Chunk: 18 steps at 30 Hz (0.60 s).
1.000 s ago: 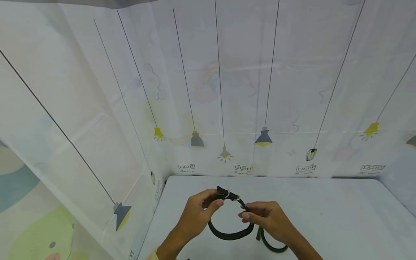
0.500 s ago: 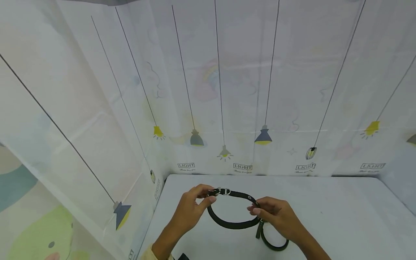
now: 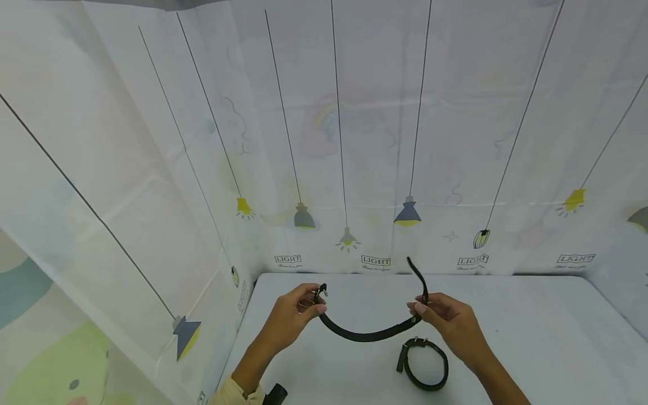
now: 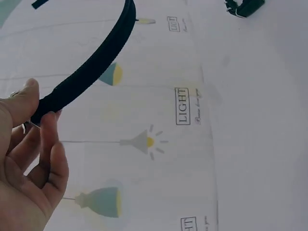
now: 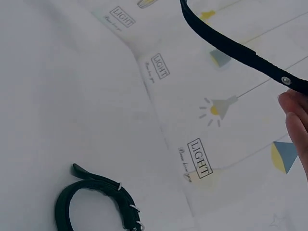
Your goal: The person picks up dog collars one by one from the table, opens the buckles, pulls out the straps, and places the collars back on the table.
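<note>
A black buckle collar (image 3: 361, 337) hangs unfastened in a downward curve between both hands, above the table. My left hand (image 3: 288, 318) pinches its metal buckle end between thumb and fingers; in the left wrist view, the thumb lies over the strap (image 4: 91, 67). My right hand (image 3: 455, 326) pinches the strap near the other end, whose free tip points up past the fingers. A metal rivet shows beside the right fingertips (image 5: 293, 108) in the right wrist view. Below the right hand, a second black collar (image 3: 428, 387) lies on the table, closed into a ring.
The white table (image 3: 531, 337) meets a pale curtain (image 3: 374, 169) printed with hanging lamps at its back edge. Another curtain side closes off the left. A dark cylindrical object (image 3: 275, 395) sits beside the left sleeve at the bottom edge.
The held collar was a closed loop; its strap has come out of the buckle and is now an open curve. My hands have moved apart, uncovering more of the collar on the table.
</note>
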Tool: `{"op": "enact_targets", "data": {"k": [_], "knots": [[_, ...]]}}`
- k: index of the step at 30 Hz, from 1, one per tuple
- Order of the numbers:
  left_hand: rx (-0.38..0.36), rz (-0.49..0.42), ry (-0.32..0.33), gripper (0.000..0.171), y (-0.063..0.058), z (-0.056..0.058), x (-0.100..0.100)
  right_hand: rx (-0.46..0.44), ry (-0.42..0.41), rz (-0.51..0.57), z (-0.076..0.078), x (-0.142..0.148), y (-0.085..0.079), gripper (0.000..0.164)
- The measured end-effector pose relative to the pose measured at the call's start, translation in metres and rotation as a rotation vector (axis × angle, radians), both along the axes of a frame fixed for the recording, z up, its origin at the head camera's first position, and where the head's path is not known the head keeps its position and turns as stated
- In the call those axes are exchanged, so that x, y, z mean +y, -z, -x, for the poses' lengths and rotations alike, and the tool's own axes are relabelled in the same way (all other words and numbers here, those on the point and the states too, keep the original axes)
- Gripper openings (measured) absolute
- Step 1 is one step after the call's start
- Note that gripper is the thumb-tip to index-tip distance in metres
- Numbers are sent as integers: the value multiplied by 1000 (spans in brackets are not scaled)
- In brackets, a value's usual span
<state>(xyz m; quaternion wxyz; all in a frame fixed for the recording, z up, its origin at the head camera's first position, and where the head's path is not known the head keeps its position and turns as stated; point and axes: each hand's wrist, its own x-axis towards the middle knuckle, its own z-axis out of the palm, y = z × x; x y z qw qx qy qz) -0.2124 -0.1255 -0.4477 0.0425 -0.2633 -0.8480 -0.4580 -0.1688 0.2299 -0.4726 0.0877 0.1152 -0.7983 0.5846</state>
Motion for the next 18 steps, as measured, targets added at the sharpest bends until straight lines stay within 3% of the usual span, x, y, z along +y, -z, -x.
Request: {"op": "enact_targets", "data": {"k": [5, 12, 18], "knots": [[-59, -50, -34, 32, 13, 13, -5, -41, 123, 17, 6, 12, 6, 34], [-123, -171, -92, 24, 37, 32, -6, -132, 199, 135, 14, 23, 16, 45], [-169, -193, -123, 11, 48, 41, -2, -226, 242, 228, 22, 32, 24, 55]]}}
